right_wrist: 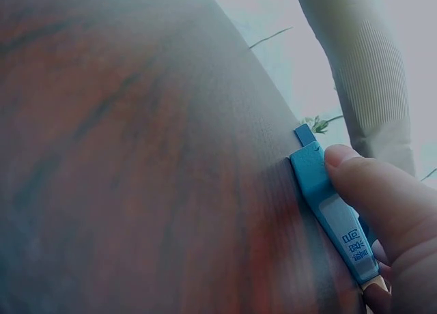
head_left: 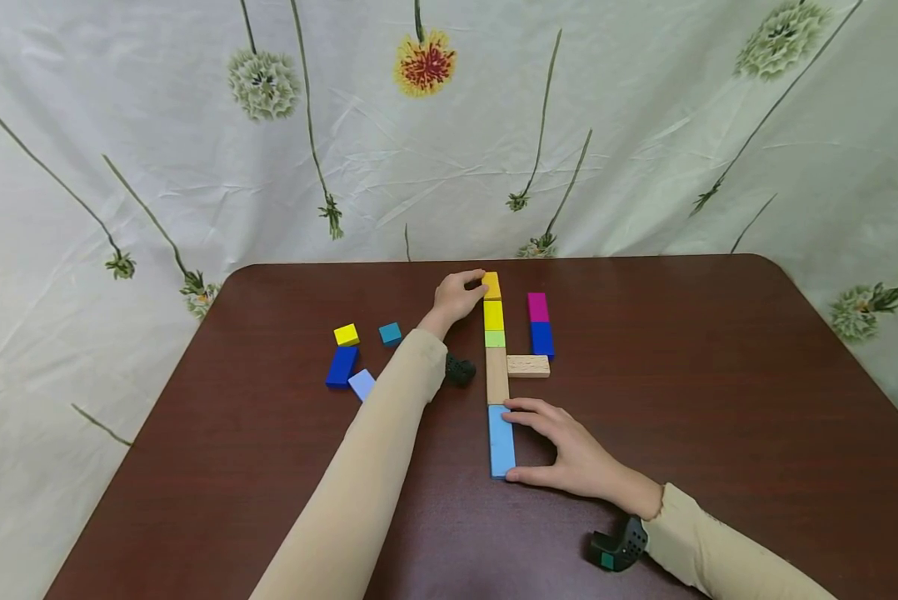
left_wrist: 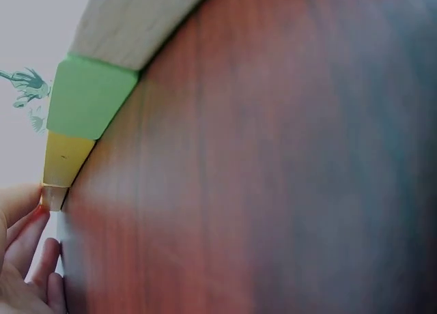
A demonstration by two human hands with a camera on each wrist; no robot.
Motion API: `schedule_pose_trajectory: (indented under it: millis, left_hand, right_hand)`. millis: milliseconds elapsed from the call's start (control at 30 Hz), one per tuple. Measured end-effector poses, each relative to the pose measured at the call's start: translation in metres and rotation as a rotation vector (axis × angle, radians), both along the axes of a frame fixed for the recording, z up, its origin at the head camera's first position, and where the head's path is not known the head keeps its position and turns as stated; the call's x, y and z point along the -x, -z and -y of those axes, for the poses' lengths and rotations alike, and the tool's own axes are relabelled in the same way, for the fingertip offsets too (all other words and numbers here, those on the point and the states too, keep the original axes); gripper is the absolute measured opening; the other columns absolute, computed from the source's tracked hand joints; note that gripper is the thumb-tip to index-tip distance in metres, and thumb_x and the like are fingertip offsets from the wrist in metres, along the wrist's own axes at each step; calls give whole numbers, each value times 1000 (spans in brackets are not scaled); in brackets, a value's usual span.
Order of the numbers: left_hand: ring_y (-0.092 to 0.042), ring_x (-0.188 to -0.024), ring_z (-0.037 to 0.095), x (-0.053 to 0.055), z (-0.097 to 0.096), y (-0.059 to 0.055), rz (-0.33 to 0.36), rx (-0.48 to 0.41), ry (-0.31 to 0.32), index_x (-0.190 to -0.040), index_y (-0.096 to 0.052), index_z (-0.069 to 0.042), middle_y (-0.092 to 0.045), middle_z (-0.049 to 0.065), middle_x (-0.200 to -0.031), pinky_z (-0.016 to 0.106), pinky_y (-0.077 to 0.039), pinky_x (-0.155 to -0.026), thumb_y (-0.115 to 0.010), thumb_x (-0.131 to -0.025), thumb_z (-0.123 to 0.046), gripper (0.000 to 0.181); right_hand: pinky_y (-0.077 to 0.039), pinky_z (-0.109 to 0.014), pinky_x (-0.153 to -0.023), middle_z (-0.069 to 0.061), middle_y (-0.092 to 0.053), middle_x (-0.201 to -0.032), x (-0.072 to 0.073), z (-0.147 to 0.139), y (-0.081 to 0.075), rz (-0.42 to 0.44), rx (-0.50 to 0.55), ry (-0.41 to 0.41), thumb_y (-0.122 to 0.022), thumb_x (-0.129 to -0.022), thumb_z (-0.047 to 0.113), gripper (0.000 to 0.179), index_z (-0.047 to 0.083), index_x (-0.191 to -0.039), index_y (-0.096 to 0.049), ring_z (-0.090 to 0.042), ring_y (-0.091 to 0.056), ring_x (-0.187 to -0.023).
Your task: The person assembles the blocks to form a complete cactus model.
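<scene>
A straight row of blocks runs away from me in the head view: a light blue block (head_left: 502, 450), a plain wooden block (head_left: 497, 375), a light green block (head_left: 495, 338), a yellow block (head_left: 493, 315) and an orange block (head_left: 493, 285). At the far end, my left hand (head_left: 455, 298) pinches the orange block between thumb and finger. My right hand (head_left: 580, 454) spans the light blue block from the right, thumb at its near corner and fingertips by its far end. The right wrist view shows the thumb (right_wrist: 382, 198) against this block, which bears printed characters.
Another wooden block (head_left: 528, 367) juts right from the row, below a blue block (head_left: 542, 340) and a magenta block (head_left: 538, 307). Left of the row lie a small yellow block (head_left: 346, 335), a dark blue block (head_left: 341, 367), a teal block (head_left: 391, 334) and a pale blue block (head_left: 361, 384).
</scene>
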State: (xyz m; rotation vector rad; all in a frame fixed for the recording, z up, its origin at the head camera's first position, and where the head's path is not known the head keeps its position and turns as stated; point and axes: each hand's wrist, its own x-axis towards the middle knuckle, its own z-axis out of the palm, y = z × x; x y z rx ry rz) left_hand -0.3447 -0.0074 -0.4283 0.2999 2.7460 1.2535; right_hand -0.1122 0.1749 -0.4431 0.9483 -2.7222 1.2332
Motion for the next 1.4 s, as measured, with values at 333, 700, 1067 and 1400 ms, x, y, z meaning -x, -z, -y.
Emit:
schedule_pose_trajectory:
  millis: [333, 700, 1067, 1400]
  left_hand:
    - [-36, -132, 25, -1, 2, -4, 37, -19, 17, -137, -52, -16, -48, 3, -140, 47, -16, -111, -55, -96, -26, 42]
    - [-34, -134, 24, -4, 2, -5, 53, -27, 25, -136, -52, -16, -46, 1, -141, 47, -16, -111, -55, -97, -24, 40]
    - [-39, -129, 24, -2, 12, -13, 26, -133, 26, -129, -59, -11, -49, 6, -138, 39, -34, -104, -56, -96, -19, 35]
    - [-51, -116, 23, -5, 54, -53, 9, -307, 11, -126, -59, -6, -58, 8, -125, 35, -44, -94, -62, -92, -16, 35]
  right_hand:
    - [-37, -52, -96, 4, -41, -141, 0, 0, -2, 1, 0, -3, -75, -77, 44, 67, 18, -134, -53, -22, -41, -125]
    - [-37, -53, -95, 4, -41, -141, 0, 0, -1, -3, 0, -7, -75, -77, 44, 66, 19, -134, -53, -22, -40, -126]
    - [-37, -51, -95, 4, -41, -141, 1, 1, 1, -14, 6, -7, -75, -77, 44, 66, 19, -134, -53, -21, -41, -126]
    - [-38, -50, -96, 3, -43, -140, 0, 1, 1, -20, -9, 2, -75, -76, 45, 67, 18, -134, -53, -20, -41, -125]
